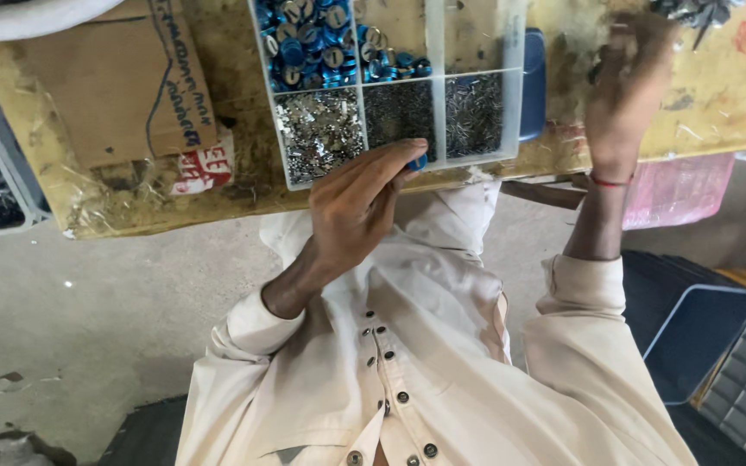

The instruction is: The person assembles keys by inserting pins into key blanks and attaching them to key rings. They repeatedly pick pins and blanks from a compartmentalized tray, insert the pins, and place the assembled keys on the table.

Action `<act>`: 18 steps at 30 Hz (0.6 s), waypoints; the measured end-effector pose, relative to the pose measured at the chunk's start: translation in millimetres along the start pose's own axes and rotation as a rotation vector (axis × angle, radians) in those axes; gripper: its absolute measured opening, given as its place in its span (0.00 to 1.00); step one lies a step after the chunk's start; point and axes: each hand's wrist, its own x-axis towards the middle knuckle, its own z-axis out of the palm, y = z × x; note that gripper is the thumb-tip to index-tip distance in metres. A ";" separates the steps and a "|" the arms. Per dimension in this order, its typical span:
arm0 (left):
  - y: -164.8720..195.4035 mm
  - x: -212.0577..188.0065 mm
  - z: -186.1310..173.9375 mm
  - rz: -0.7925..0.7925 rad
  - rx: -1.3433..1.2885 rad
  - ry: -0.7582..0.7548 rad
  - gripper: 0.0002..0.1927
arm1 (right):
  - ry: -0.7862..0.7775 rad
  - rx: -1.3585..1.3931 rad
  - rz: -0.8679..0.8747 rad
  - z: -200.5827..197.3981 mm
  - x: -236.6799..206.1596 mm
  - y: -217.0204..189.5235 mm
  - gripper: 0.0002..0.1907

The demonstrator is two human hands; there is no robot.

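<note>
Blue cap (417, 161) pinched in my left hand (357, 207) at the compartment tray's (518, 103) near edge needs steadying, while my blurred right hand (628, 95) reaches the workbench's (718, 95) far-right parts, grip unclear.

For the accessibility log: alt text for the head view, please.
A person's left hand pinches a small blue part at the edge of a clear compartment tray holding blue round parts and small metal pieces, while the right hand reaches over a worn wooden bench.
</note>
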 end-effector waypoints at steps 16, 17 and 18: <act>-7.9 -16.3 7.2 0.301 0.395 -0.144 0.25 | -0.427 -0.280 -0.434 28.5 -59.4 -145.8 0.34; -6.3 -19.1 6.9 0.280 0.355 -0.160 0.25 | -0.446 -0.310 -0.471 26.6 -59.6 -147.6 0.35; -4.0 -22.4 6.9 0.260 0.312 -0.175 0.24 | -0.467 -0.342 -0.509 25.2 -61.4 -148.9 0.37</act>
